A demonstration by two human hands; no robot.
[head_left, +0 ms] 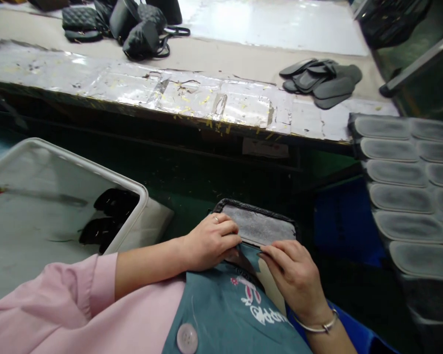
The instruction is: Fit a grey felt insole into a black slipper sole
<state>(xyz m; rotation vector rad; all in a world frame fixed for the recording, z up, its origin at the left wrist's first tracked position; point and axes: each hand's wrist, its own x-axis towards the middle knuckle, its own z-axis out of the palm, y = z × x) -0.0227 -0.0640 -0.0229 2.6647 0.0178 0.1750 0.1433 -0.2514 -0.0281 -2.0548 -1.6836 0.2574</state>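
Note:
A flat bag panel point(260, 223), grey inside with a black stitched border, lies on my lap against my teal apron point(221, 309). My left hand point(210, 241) is curled over the panel's near left edge, fingers pinched on the border. My right hand point(293, 273) presses its fingertips on the same near edge from the right, fingers held together. A ring shows on the left hand and a silver bangle on the right wrist.
A white tray point(70, 162) at the left holds dark pieces point(110, 216). Ahead runs a foil-taped workbench point(177, 93) with black quilted bags point(133, 24) and dark sole-shaped pieces point(321, 81). Rows of grey oval panels point(402, 196) are stacked at the right.

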